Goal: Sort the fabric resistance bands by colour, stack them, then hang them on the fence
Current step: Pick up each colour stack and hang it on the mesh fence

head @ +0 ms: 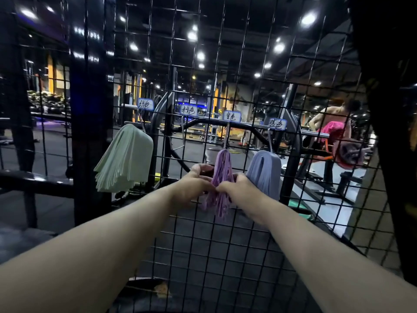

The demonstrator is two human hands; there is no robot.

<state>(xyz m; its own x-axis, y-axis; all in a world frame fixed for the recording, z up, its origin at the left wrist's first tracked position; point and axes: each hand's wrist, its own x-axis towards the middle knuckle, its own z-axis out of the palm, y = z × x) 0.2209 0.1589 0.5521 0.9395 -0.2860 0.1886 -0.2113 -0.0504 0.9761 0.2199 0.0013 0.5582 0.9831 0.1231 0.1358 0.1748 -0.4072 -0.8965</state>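
Fingers (199, 170) pinch purple bands (222, 162): left hand (191, 185), right hand (239, 189).

On the wire fence (225, 53) hang three band bundles: the left bundle (126, 159) left of centre, the middle bundle (222, 168) at centre between the left hand (194, 184) and right hand (239, 188), and the right bundle (265, 170) just beside it. Labels (232, 115) sit above them.
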